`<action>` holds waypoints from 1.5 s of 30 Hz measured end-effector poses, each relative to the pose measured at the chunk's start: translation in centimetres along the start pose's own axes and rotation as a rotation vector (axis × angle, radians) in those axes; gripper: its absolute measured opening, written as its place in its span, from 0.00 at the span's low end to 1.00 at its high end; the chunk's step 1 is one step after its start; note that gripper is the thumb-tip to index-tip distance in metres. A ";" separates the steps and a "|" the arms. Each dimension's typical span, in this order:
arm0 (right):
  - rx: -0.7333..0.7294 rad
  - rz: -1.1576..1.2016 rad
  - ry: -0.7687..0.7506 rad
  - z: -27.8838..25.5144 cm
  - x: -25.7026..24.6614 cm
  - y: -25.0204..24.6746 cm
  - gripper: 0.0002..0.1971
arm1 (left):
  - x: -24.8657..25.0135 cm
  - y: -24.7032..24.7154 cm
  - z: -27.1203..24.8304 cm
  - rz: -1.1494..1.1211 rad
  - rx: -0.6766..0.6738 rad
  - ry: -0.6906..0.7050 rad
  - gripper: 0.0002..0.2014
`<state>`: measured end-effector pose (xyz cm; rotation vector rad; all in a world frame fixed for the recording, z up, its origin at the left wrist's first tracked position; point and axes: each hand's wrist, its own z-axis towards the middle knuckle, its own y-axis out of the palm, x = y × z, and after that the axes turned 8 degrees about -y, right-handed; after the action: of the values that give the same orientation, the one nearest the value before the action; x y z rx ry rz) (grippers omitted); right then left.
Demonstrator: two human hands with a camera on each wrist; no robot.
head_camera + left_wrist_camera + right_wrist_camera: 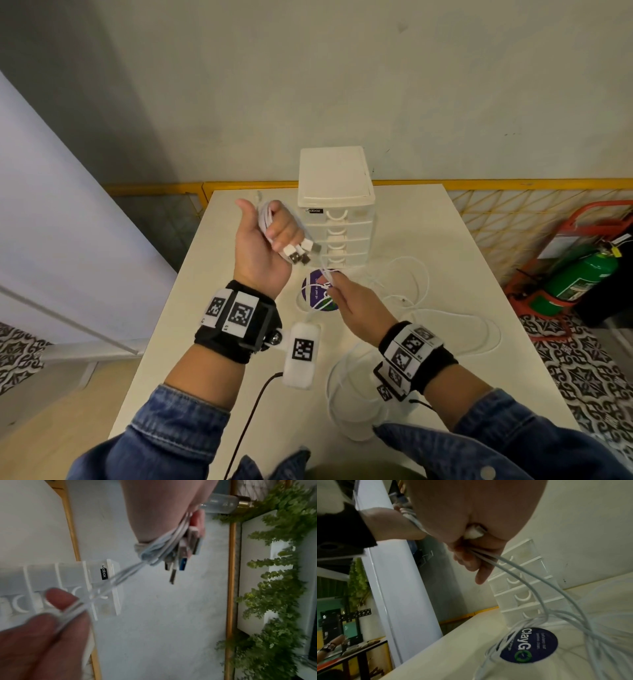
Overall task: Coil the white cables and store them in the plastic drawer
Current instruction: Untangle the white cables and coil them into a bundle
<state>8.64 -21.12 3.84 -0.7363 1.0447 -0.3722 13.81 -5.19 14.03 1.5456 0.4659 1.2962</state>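
Observation:
My left hand (270,233) is raised palm up in front of the plastic drawer unit (337,205) and grips a wound bundle of white cables (265,219), with several USB plugs (303,253) sticking out below the fingers. In the left wrist view the same bundle (159,549) wraps the hand, plugs (184,555) dangling. My right hand (346,294) sits lower and pinches the loose cable strands (513,568) that run from the bundle. The rest of the white cables (421,308) lies in loose loops on the white table (205,308). All drawers look shut.
A round dark sticker (317,291) lies on the table under my right hand. A white tagged device (303,353) with a black cord hangs by my left wrist. A green cylinder in a red stand (582,270) is on the floor at right. Wall behind.

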 end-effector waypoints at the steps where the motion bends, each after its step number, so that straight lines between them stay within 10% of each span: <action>1: -0.041 -0.024 -0.006 -0.2 0.1 0.2 0.18 | 0.1 0.1 0.1 -0.006 0.050 0.062 0.25; 6: -0.099 -0.100 -0.075 -0.5 -0.9 0.5 0.30 | 0.1 -0.2 0.2 0.115 0.311 0.235 0.19; 12: -0.007 -0.054 -0.241 0.4 -3.0 -0.9 0.23 | -1.9 -1.6 -0.1 0.962 0.374 0.299 0.16; 19: 0.111 -0.129 -0.294 0.5 -3.0 -2.6 0.11 | -3.6 -2.9 -0.8 1.594 0.251 -0.107 0.21; 27: 0.154 0.163 -0.088 0.8 -1.6 -3.6 0.11 | -4.1 -2.3 -2.4 1.223 0.029 -0.617 0.33; 45: 0.354 0.358 0.127 -1.4 2.4 -1.8 0.20 | -3.2 -1.8 -2.0 0.389 -0.101 -0.397 0.17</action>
<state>8.64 -24.34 3.16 -0.2044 1.1667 -0.2854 11.50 -6.09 10.69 1.8085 -0.1579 1.2304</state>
